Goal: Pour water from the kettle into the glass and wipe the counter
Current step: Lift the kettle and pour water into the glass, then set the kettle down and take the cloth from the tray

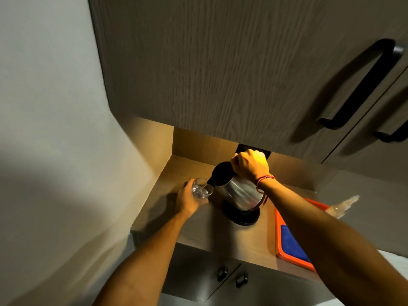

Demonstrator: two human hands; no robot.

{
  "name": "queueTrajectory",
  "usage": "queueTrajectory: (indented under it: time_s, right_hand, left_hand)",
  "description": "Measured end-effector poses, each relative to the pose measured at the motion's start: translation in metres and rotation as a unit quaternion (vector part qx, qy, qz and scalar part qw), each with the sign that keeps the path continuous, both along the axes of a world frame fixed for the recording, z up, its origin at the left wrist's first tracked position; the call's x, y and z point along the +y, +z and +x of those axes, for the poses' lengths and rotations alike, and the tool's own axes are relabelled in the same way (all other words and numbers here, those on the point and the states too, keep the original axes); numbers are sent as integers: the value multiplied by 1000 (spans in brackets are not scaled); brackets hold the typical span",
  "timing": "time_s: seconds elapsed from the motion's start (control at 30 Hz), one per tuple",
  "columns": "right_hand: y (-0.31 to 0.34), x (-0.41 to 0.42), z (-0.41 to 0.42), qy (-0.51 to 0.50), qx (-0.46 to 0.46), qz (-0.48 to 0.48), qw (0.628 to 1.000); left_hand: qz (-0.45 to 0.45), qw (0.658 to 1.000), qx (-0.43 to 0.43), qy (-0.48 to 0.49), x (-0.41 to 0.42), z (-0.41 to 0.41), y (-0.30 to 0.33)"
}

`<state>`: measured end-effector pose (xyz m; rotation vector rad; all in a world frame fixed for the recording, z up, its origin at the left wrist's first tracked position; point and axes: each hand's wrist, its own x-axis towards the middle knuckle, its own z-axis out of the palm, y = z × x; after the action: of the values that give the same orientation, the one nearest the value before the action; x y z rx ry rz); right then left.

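- the right hand [250, 165] is wrapping its grip closed around the handle of the kettle [238, 191], which is tilting toward the left, lifted off its black base [241, 214] on the tabletop [220, 230].
- the left hand [189, 198] is closing its grip around the glass [202, 188], holding it just beside the kettle with the rim under the spout; whether the glass is resting on the tabletop cannot be told.
- water appears to be entering the glass, so the pour is judged to be under way.
- to pour well: keeping the spout over the middle of the rim, tilting slowly, steadying the glass upright, and stopping short of the brim.
- a blue cloth [293, 244] is lying in an orange tray [278, 246] to the right, well apart from the glass, likely for the wiping not yet begun.
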<state>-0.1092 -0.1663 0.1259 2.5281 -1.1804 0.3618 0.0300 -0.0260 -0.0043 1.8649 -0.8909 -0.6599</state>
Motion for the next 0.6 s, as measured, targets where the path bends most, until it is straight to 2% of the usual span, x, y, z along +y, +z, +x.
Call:
queueTrajectory:
  time_s: [0.13, 0.37, 0.47, 0.6]
  right_hand:
    - [-11, -12, -29, -117, -130, 84, 981]
    - [-40, -22, -79, -216, -327, 190, 900]
    - [-42, -14, -92, -222, -361, 230, 876]
    - [-24, 3, -97, -214, -354, 265, 871]
  left_hand:
    - [5, 999, 48, 2, -13, -9, -3]
    - [27, 995, 98, 11, -24, -18, -22]
    - [34, 995, 93, 28, -27, -18, -29]
    - [36, 996, 77, 26, -33, -15, -27]
